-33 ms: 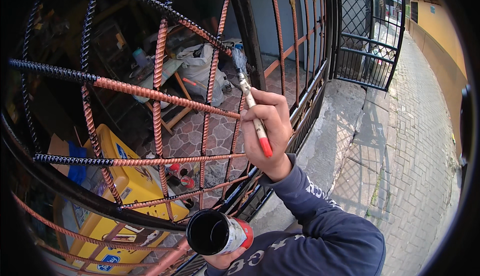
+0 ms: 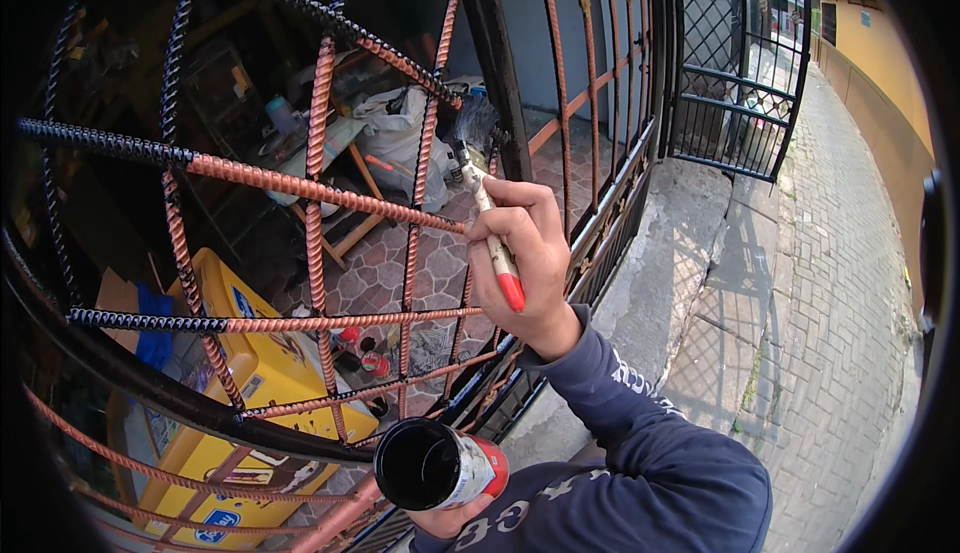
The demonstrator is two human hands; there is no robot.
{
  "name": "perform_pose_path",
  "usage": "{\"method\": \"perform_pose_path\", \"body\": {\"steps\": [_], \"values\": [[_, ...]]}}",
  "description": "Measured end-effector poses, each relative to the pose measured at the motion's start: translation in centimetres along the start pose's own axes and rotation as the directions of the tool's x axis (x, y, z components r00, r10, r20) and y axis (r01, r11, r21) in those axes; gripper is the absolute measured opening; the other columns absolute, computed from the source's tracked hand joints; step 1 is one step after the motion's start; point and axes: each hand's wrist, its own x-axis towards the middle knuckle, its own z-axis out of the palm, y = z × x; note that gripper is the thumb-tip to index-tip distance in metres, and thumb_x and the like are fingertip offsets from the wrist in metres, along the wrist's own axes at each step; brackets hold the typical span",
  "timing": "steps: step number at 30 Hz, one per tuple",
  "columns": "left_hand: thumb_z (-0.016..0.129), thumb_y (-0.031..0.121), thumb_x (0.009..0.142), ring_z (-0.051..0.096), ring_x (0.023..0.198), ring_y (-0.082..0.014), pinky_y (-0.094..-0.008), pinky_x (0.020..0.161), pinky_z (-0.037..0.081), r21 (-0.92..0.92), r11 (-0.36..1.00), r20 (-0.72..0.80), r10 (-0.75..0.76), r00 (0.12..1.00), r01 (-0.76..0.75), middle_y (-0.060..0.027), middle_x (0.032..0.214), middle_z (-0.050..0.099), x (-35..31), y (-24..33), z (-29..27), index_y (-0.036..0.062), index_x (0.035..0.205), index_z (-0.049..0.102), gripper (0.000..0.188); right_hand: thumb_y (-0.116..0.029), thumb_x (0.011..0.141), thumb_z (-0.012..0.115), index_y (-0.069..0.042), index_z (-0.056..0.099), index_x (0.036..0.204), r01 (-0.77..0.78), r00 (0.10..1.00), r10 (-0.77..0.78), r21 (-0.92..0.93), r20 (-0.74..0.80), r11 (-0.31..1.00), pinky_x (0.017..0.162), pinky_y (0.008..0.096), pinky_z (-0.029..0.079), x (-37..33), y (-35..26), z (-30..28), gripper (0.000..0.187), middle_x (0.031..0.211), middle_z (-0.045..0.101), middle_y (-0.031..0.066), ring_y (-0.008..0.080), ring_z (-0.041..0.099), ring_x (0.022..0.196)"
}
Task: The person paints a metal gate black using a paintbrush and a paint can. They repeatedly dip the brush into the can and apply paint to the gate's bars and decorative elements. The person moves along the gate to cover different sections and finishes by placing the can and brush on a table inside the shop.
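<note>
At left, a yellow box stands behind the ribbed-bar grille, part black, part reddish-brown. Lower centre, the left hand is closed around a tilted can. Further right, the right hand grips a brush, bristles up, near the grille; contact cannot be determined.

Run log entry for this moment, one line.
right hand: holding paintbrush, bristles up | left hand: holding open can | ribbed bars: partly black, partly reddish-brown
</note>
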Motion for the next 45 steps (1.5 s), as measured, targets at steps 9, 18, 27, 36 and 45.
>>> {"method": "perform_pose_path", "body": {"steps": [9, 18, 27, 36, 45], "values": [[0.091, 0.006, 0.065, 0.059, 0.128, -0.0332, -0.0487, 0.111, 0.046, 0.152, 0.985, 0.108, 0.065, 0.992, -0.081, -0.0231, 0.141, 0.054, 1.5, -0.5, -0.5, -0.0057, 0.154, 0.028, 0.110, 0.011, 0.077, 0.070, -0.004, 0.065, 0.094, 0.010, 1.000, -0.010, 0.019, 0.020, 1.000, 0.082, 0.0364, 0.056, 1.0, -0.7, 0.8, 0.023, 0.122, 0.057, 0.0226, 0.0307, 0.068, 0.096], [0.093, 0.009, 0.067, 0.060, 0.127, -0.0331, -0.0478, 0.110, 0.047, 0.010, 0.999, -0.005, 0.046, 0.999, -0.046, -0.0232, 0.140, 0.056, 1.7, -0.2, 0.1, -0.0071, 0.151, 0.035, 0.103, 0.012, 0.075, 0.071, -0.003, 0.065, 0.093, 0.012, 0.997, -0.004, 0.097, -0.079, 0.995, 0.081, 0.0374, 0.056, 0.6, -0.9, 1.6, 0.024, 0.121, 0.057, 0.0232, 0.0326, 0.068, 0.098], [0.094, 0.007, 0.067, 0.059, 0.127, -0.0320, -0.0470, 0.111, 0.046, -0.001, 0.999, -0.027, 0.038, 0.999, -0.038, -0.0226, 0.141, 0.056, 1.2, -0.3, 0.1, -0.0076, 0.150, 0.036, 0.102, 0.012, 0.074, 0.071, -0.002, 0.065, 0.091, 0.080, 0.977, -0.050, 0.138, -0.208, 0.987, 0.081, 0.0373, 0.057, 0.2, -1.1, 1.7, 0.023, 0.123, 0.057, 0.0230, 0.0307, 0.069, 0.097], [0.095, 0.010, 0.065, 0.058, 0.129, -0.0320, -0.0471, 0.111, 0.045, 0.029, 0.999, -0.049, 0.025, 0.999, -0.024, -0.0219, 0.142, 0.055, 0.7, -0.4, -0.2, -0.0070, 0.150, 0.037, 0.104, 0.013, 0.075, 0.071, -0.003, 0.065, 0.093, -0.011, 0.997, 0.017, 0.085, -0.074, 0.996, 0.080, 0.0345, 0.057, 0.2, -1.1, 1.5, 0.024, 0.121, 0.059, 0.0230, 0.0290, 0.070, 0.094], [0.096, 0.011, 0.066, 0.059, 0.129, -0.0315, -0.0466, 0.111, 0.046, 0.037, 0.999, -0.003, 0.023, 1.000, -0.023, -0.0209, 0.141, 0.056, 1.1, -0.4, -0.2, -0.0056, 0.150, 0.039, 0.103, 0.013, 0.071, 0.071, -0.003, 0.066, 0.092, -0.081, 0.995, 0.077, 0.077, 0.056, 0.994, 0.084, 0.0374, 0.057, 0.1, -0.6, 1.1, 0.027, 0.121, 0.061, 0.0237, 0.0311, 0.070, 0.098]]}}
